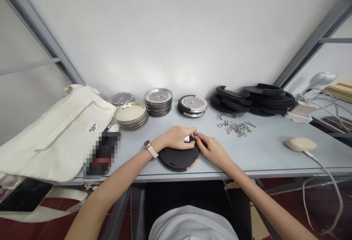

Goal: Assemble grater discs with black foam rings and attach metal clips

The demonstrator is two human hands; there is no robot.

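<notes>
A round black disc (176,161) lies flat on the table near its front edge, with a coloured strip showing along its lower right rim. My left hand (177,137) rests over its far side, fingers bent and gripping near the rim, with a small white patch among the fingers. At the far right rim, my right hand (210,148) has its thumb and fingertips pinched together, touching the left fingertips. What that pinch holds is too small and covered to make out. Beyond the right hand lies a loose heap of small metal clips (235,128).
Along the wall stand gold-rimmed lids (130,112), perforated metal discs (158,102), a perforated disc partly in a black ring (194,104), and black ring parts (266,98). A cream bag (60,133) fills the left. A cream corded device (301,144) sits right.
</notes>
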